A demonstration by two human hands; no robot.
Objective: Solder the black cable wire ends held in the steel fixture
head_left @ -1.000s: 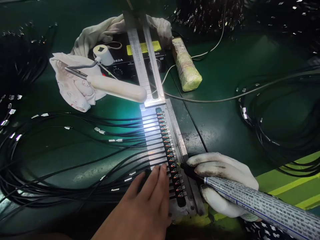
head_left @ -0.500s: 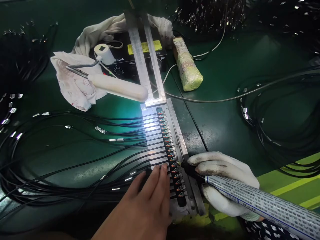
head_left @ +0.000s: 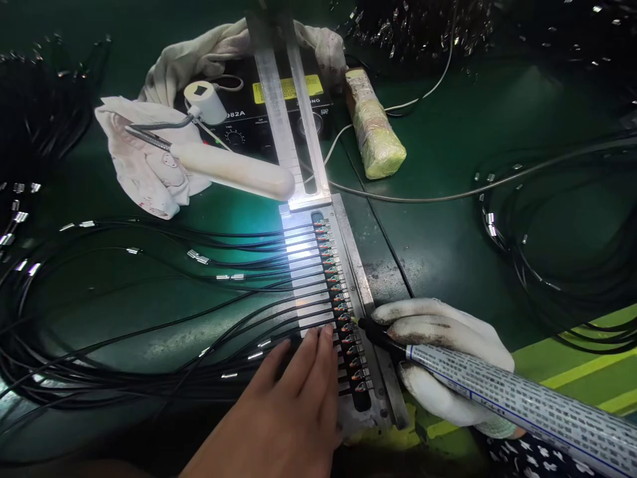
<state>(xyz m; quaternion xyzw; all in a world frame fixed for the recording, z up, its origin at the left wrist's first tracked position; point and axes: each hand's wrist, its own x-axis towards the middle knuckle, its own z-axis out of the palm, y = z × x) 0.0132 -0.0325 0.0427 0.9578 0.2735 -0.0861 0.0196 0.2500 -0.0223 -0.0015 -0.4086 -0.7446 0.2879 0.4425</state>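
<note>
A metal fixture [head_left: 304,267] lies in the middle, lit brightly near its top, with a row of small connectors [head_left: 345,317] on thin black cables [head_left: 269,303]. My left hand [head_left: 298,392] is bare and lies flat over the cables at the fixture's lower left, fingers stretched out. My right hand [head_left: 448,358], in a stained white glove, is wrapped round a pen-like dispenser [head_left: 492,382] with a patterned white barrel and black nozzle. The nozzle's tip is beside the connectors, to the right of my left fingertips.
A white lamp [head_left: 233,171] hangs over the fixture's top. Behind it stand a black control box [head_left: 249,133], a white cloth [head_left: 159,166] and a plastic-wrapped block [head_left: 375,126]. Coiled black cables [head_left: 527,265] lie at right, more at left. A metal slotted bar [head_left: 279,106] reaches backwards.
The nozzle and my right hand have shifted very slightly up and left. My left hand has stayed in place on the fixture. The camera view has moved a little.
</note>
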